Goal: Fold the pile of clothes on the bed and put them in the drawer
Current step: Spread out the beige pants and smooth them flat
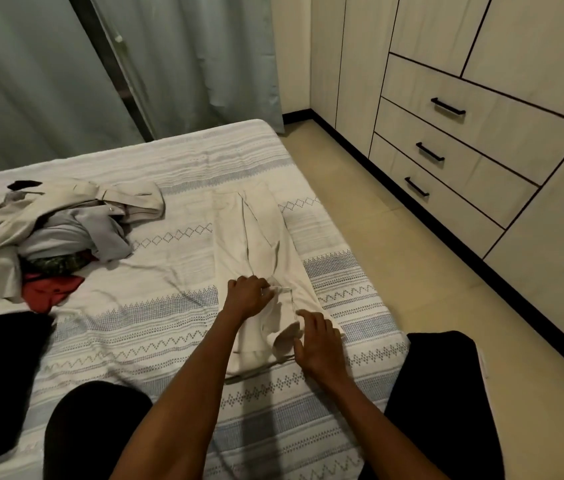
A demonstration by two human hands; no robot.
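From the head camera, a cream garment (260,251) lies stretched lengthwise on the bed (156,327), near its right edge, with both hands at its near end. The left hand (246,295) sits on the cloth with fingers curled, pinching a small fold or tab of the fabric at its fingertips. The right hand (315,344) is just beside it toward the viewer, fingers spread and fairly straight, resting on the near right corner of the same garment; it presses rather than grips. The two hands are apart, with a strip of the cloth between them.

Well to the left on the bed is the pile of clothes (48,230), unfolded: a beige piece on top, grey below, a dark patterned piece and a red piece at its near side. A black item (0,379) lies at the bed's left edge.

Across the floor to the right, three drawers (460,161) with black handles are all closed. Curtains (107,64) hang behind the bed.
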